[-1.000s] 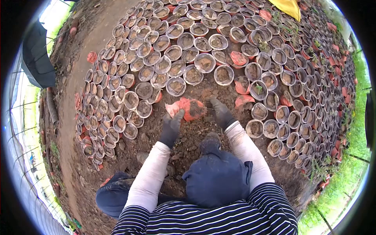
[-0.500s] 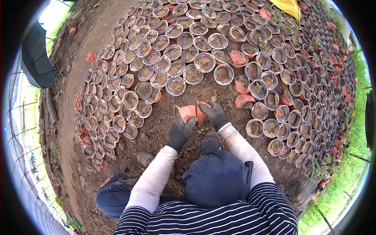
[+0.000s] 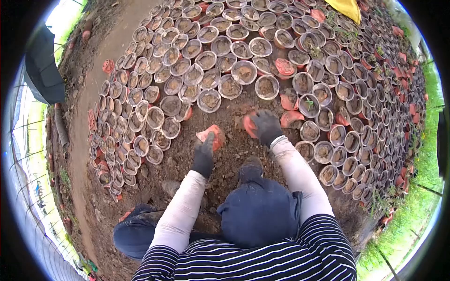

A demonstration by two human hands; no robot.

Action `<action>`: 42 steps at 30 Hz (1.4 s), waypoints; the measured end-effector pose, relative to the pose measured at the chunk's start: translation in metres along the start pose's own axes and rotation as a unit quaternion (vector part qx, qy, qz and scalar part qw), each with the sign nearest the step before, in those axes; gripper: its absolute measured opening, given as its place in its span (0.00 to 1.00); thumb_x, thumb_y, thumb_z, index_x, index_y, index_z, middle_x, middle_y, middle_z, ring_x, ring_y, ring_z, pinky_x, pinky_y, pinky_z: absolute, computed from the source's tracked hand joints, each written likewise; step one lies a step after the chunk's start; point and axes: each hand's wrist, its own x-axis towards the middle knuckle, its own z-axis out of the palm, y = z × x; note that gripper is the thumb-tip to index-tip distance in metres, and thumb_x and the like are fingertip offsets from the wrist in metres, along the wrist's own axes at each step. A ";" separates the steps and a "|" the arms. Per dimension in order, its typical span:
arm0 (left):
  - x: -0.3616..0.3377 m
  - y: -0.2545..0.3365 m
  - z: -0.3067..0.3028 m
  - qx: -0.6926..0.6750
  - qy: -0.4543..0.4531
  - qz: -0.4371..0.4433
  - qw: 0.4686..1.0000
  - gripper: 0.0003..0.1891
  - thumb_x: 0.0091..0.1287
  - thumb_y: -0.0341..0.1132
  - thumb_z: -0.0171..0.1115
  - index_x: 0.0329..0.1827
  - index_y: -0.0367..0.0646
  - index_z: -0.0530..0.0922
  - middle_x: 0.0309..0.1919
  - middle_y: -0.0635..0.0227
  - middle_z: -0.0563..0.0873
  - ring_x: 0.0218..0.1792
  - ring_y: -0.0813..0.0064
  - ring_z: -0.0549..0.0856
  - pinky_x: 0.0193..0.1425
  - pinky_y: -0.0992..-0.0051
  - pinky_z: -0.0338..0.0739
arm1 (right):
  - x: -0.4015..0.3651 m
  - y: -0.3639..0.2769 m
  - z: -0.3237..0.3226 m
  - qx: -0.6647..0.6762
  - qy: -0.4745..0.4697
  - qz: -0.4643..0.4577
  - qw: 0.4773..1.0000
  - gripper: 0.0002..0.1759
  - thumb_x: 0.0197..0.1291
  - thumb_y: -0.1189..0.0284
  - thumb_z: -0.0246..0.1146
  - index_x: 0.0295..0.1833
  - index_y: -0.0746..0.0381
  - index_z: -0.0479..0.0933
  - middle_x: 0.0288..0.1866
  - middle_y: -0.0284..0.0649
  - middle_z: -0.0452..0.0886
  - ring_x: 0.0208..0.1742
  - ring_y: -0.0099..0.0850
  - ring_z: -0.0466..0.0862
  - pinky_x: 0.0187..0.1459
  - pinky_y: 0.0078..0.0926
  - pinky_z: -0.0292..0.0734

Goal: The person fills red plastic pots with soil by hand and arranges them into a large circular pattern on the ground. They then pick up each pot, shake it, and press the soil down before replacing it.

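My left hand (image 3: 203, 154), in a dark glove, is closed on a crumpled red plastic nursery pot (image 3: 217, 139) just above the bare soil. To its right, my gloved right hand (image 3: 267, 126) grips a second red nursery pot (image 3: 249, 125), tilted on its side low over the dirt. Motion blurs this pot, and my fingers partly cover it. The two pots are apart. Just beyond them stands a soil-filled pot (image 3: 209, 100), upright in the nearest row.
Closely packed soil-filled pots curve around the left, far and right sides. Flattened red pots (image 3: 291, 118) lie right of my right hand. My bent knee (image 3: 255, 213) is close in front of me. A dirt path (image 3: 84, 117) runs along the left; yellow cloth (image 3: 346, 9) lies far right.
My hands have moved apart, each with a red pot. The left went slightly left; the right moved right and a little farther away. The left pot now looks more crumpled.
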 end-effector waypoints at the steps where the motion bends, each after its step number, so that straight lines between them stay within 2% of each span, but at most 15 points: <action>1: 0.001 0.001 0.005 -0.023 -0.007 0.034 0.999 0.16 0.73 0.41 0.55 0.55 0.39 0.76 0.47 0.70 0.82 0.46 0.79 0.79 0.51 0.76 0.74 | -0.004 0.003 0.002 0.004 -0.022 0.008 1.000 0.24 0.41 0.66 0.72 0.48 0.56 0.76 0.51 0.44 0.77 0.53 0.47 0.76 0.53 0.42 0.72; 6: 0.026 -0.012 0.008 -0.070 -0.148 0.020 0.986 0.18 0.74 0.43 0.53 0.57 0.39 0.76 0.45 0.71 0.83 0.46 0.79 0.80 0.51 0.76 0.74 | 0.010 -0.043 -0.027 0.089 0.067 -0.144 0.983 0.30 0.42 0.62 0.74 0.54 0.58 0.76 0.56 0.46 0.75 0.56 0.47 0.76 0.57 0.41 0.72; 7: 0.007 0.015 0.021 -0.061 -0.150 0.007 0.987 0.18 0.74 0.43 0.53 0.57 0.39 0.76 0.46 0.71 0.83 0.46 0.79 0.80 0.52 0.76 0.74 | 0.011 -0.057 -0.036 0.100 -0.034 -0.110 0.988 0.34 0.41 0.62 0.75 0.56 0.59 0.74 0.57 0.45 0.74 0.60 0.46 0.75 0.62 0.41 0.69; 12: 0.017 0.005 0.025 -0.219 -0.213 -0.002 0.952 0.23 0.77 0.45 0.46 0.64 0.36 0.70 0.57 0.61 0.80 0.57 0.73 0.79 0.62 0.71 0.73 | 0.004 -0.060 -0.030 0.303 0.002 0.007 0.953 0.42 0.41 0.62 0.77 0.64 0.60 0.69 0.62 0.46 0.72 0.63 0.44 0.73 0.64 0.40 0.68; 15: 0.015 0.009 0.028 -0.386 -0.262 -0.061 0.883 0.26 0.77 0.47 0.42 0.71 0.39 0.62 0.66 0.55 0.72 0.65 0.59 0.74 0.72 0.58 0.65 | -0.004 -0.053 -0.020 0.452 -0.030 0.100 0.886 0.43 0.41 0.63 0.78 0.64 0.62 0.68 0.62 0.45 0.73 0.62 0.38 0.74 0.63 0.36 0.70; 19: 0.011 0.012 0.029 -0.563 -0.351 -0.169 0.729 0.29 0.76 0.50 0.43 0.72 0.39 0.61 0.69 0.55 0.69 0.67 0.56 0.70 0.73 0.56 0.62 | -0.002 -0.060 -0.025 0.555 -0.023 0.180 0.812 0.44 0.41 0.66 0.78 0.65 0.64 0.66 0.61 0.43 0.73 0.61 0.32 0.74 0.61 0.31 0.72; 21: 0.009 0.019 0.034 -0.587 -0.407 -0.145 0.684 0.30 0.75 0.51 0.43 0.72 0.38 0.60 0.70 0.54 0.67 0.69 0.55 0.68 0.74 0.54 0.60 | -0.001 -0.057 -0.019 0.518 0.002 0.152 0.842 0.45 0.42 0.67 0.78 0.66 0.64 0.64 0.60 0.43 0.73 0.61 0.32 0.74 0.61 0.31 0.72; 22: 0.004 0.028 0.037 -0.530 -0.372 -0.137 0.750 0.31 0.75 0.52 0.43 0.72 0.38 0.60 0.70 0.54 0.67 0.69 0.55 0.68 0.74 0.54 0.59 | 0.000 -0.057 -0.018 0.499 0.016 0.139 0.855 0.46 0.42 0.68 0.77 0.67 0.64 0.63 0.60 0.42 0.73 0.61 0.32 0.74 0.61 0.31 0.72; 24: -0.007 0.044 0.041 -0.401 -0.293 -0.120 0.859 0.32 0.74 0.54 0.44 0.72 0.38 0.60 0.70 0.53 0.66 0.69 0.54 0.67 0.75 0.53 0.58 | 0.000 -0.066 -0.022 0.612 0.017 0.151 0.776 0.46 0.43 0.69 0.76 0.69 0.64 0.61 0.61 0.42 0.73 0.62 0.33 0.73 0.62 0.32 0.70; 28: -0.019 0.055 0.042 -0.490 -0.309 -0.188 0.794 0.34 0.73 0.55 0.46 0.72 0.37 0.60 0.70 0.51 0.66 0.69 0.54 0.68 0.75 0.53 0.58 | -0.009 -0.072 -0.014 0.753 -0.066 0.124 0.643 0.46 0.47 0.70 0.73 0.71 0.63 0.58 0.64 0.42 0.71 0.64 0.34 0.72 0.66 0.34 0.66; 30: -0.023 0.063 0.043 -0.561 -0.323 -0.211 0.732 0.33 0.72 0.53 0.47 0.72 0.37 0.60 0.70 0.51 0.66 0.69 0.53 0.68 0.75 0.54 0.57 | -0.013 -0.075 -0.004 0.762 -0.083 0.136 0.628 0.44 0.49 0.71 0.72 0.71 0.62 0.58 0.65 0.41 0.70 0.65 0.33 0.71 0.68 0.34 0.64; 33: -0.027 0.070 0.049 -0.576 -0.305 -0.166 0.741 0.29 0.74 0.45 0.47 0.71 0.34 0.61 0.67 0.50 0.70 0.67 0.57 0.71 0.73 0.57 0.63 | -0.012 -0.073 -0.002 0.757 -0.140 0.148 0.620 0.43 0.52 0.71 0.70 0.72 0.62 0.59 0.67 0.40 0.69 0.66 0.32 0.71 0.69 0.33 0.63; 36: -0.019 0.058 0.048 -0.419 -0.264 -0.105 0.862 0.28 0.74 0.45 0.46 0.70 0.34 0.61 0.67 0.52 0.71 0.67 0.58 0.71 0.73 0.59 0.63 | -0.016 -0.073 0.011 0.743 -0.151 0.149 0.635 0.41 0.55 0.69 0.69 0.72 0.62 0.59 0.69 0.39 0.69 0.66 0.30 0.71 0.69 0.32 0.63; 39: -0.017 0.052 0.045 -0.464 -0.312 -0.131 0.819 0.26 0.75 0.43 0.45 0.69 0.34 0.62 0.66 0.54 0.71 0.66 0.60 0.72 0.73 0.62 0.63 | -0.019 -0.070 0.012 0.731 -0.183 0.149 0.640 0.41 0.56 0.67 0.69 0.72 0.62 0.59 0.69 0.38 0.69 0.66 0.28 0.71 0.69 0.31 0.62; 42: -0.023 0.053 0.048 -0.459 -0.247 -0.104 0.847 0.25 0.75 0.42 0.47 0.68 0.33 0.64 0.64 0.53 0.73 0.65 0.57 0.73 0.72 0.59 0.65 | -0.013 -0.054 0.008 0.683 -0.250 0.109 0.677 0.42 0.55 0.65 0.70 0.72 0.63 0.59 0.68 0.40 0.69 0.65 0.30 0.71 0.69 0.32 0.63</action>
